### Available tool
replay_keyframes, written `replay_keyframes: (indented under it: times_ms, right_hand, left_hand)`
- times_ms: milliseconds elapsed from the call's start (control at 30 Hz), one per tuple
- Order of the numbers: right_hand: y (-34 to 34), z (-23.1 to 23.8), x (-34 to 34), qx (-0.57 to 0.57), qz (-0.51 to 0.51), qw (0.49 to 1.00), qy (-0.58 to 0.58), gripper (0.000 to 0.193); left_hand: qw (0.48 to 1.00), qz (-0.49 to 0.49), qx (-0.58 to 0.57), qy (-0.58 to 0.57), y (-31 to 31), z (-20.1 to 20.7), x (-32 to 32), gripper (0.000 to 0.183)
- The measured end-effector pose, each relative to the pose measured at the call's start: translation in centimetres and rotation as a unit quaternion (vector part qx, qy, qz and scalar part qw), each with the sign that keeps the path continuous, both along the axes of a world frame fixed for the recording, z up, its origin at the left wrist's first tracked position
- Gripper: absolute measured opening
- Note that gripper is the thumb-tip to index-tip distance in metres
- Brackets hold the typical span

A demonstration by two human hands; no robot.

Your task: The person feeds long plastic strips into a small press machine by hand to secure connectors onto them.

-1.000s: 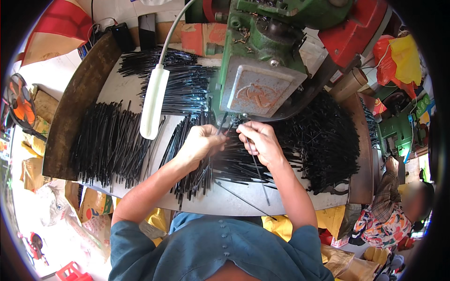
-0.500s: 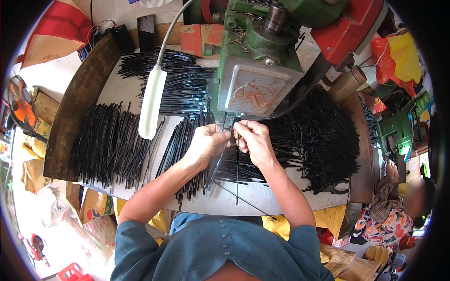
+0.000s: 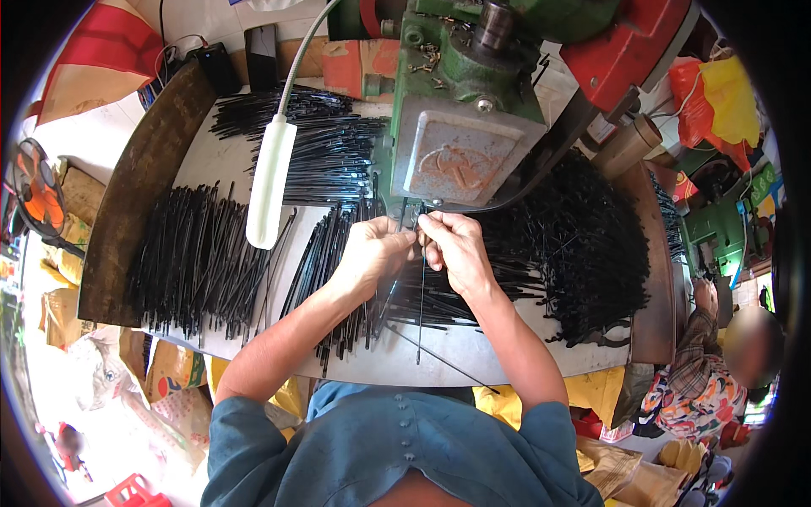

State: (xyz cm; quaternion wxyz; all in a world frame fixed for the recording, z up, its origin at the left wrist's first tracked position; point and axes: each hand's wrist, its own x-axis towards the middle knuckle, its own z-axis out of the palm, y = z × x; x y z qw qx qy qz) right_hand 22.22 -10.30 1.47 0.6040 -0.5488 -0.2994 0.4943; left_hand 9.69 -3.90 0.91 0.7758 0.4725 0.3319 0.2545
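At the front of a green machine [image 3: 470,152], my two hands almost meet. My left hand [image 3: 377,248] is closed, thumb and fingers pinching thin black rods [image 3: 388,297] that slant down below it. Beside it, the fingers of my right hand [image 3: 456,245] are pinched on one thin black rod [image 3: 421,313], which hangs nearly straight toward the table's front edge. The upper ends of these rods are hidden by my fingers and the machine. Another black rod [image 3: 441,362] lies slanted across the pale table [image 3: 355,368] and past its edge.
Piles of black rods lie at left [image 3: 198,262], at back [image 3: 325,160] and at right [image 3: 583,253]. A white lamp [image 3: 271,182] on a bent neck hangs over the table. A brown curved guard [image 3: 139,203] borders the left. Another person [image 3: 697,372] sits at far right.
My right hand's rod has swung slightly left at its lower end. Both hands stay near the machine with only small shifts. The other person's head has moved a little.
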Motion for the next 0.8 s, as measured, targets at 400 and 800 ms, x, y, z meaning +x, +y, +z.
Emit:
replay_keyframes:
  times_ms: [400, 800]
  right_hand:
    - [0.3, 0.4, 0.0, -0.022, 0.004, 0.998, 0.064, 0.015]
    - [0.4, 0.8, 0.5, -0.066, 0.027, 0.996, 0.056, 0.019]
  left_hand:
    - [0.998, 0.010, 0.061, 0.026, 0.6, 1.0, 0.3, 0.017]
    - [0.999, 0.047, -0.016, -0.012, -0.2, 0.9, 0.5, 0.017]
